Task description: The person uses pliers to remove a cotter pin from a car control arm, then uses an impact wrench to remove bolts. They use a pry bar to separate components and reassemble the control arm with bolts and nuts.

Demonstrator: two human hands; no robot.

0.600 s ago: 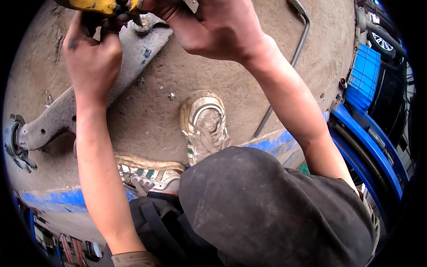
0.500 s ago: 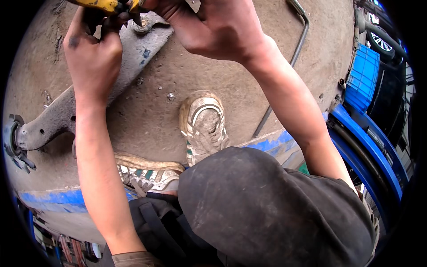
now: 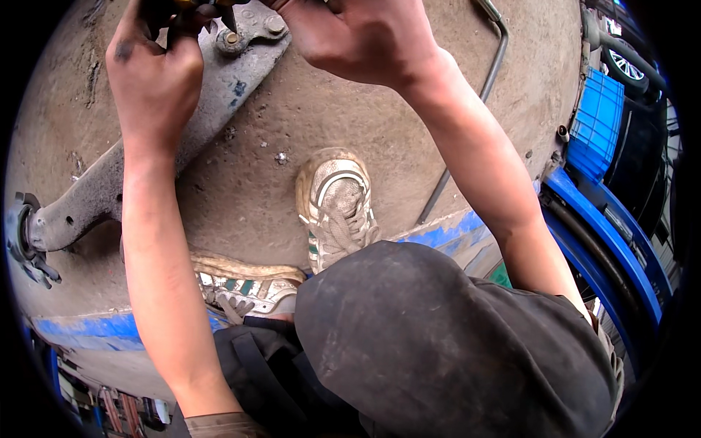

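At the top edge, my left hand (image 3: 153, 91) is closed around a yellow-and-black tool (image 3: 191, 3), mostly cut off by the frame. Its dark pointed end (image 3: 229, 19) hangs just above a bolt (image 3: 231, 39) on a grey, dirty metal suspension arm (image 3: 212, 109). A second bolt (image 3: 274, 25) sits at the arm's upper end. My right hand (image 3: 365, 40) is right of the tool, thumb side toward it. Its fingers run out of the picture, so what they hold is hidden. The suspension arm lies diagonally on the floor, partly behind my left wrist, with a clamp-like bracket (image 3: 28, 237) at its lower end.
A bent metal bar (image 3: 496, 66) lies on the brown floor (image 3: 255, 190), partly behind my right forearm. My shoes (image 3: 336, 197) stand near a blue-painted edge (image 3: 95, 327). A blue crate (image 3: 595, 120), a wheel (image 3: 626, 66) and blue metal framework (image 3: 621, 248) are at the right.
The yellow tool has risen, so less of it shows. My right hand has shifted slightly upward, uncovering the second bolt. The suspension arm and the bar look unmoved.
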